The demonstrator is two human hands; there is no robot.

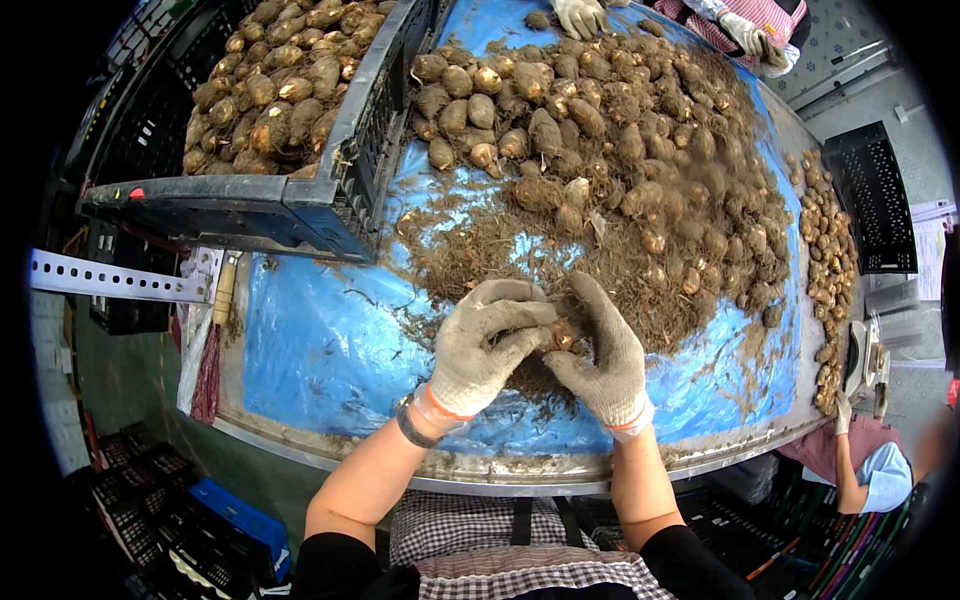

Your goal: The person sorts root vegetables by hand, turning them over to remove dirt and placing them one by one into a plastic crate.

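Both of my hands wear dirt-stained white gloves and meet over the near middle of the table. A small brown taro corm [563, 335] with a pale orange cut spot shows between them, partly covered by fingers. My left hand [490, 345] pinches at its left side with bent fingers. My right hand [605, 355] curves around the other side, thumb below and fingers above. Loose brown root fibres [540, 380] lie under the hands. Just beyond spreads a large heap of hairy taro corms [640, 150] on a blue plastic sheet [320, 350].
A black crate [250, 195] holding cleaned corms [275, 100] stands at the far left. Across the table are a co-worker's gloved hands [580, 15] and another gloved hand [745, 35]. More corms [825, 260] line the right edge, near a black crate [870, 195] and another person [865, 465].
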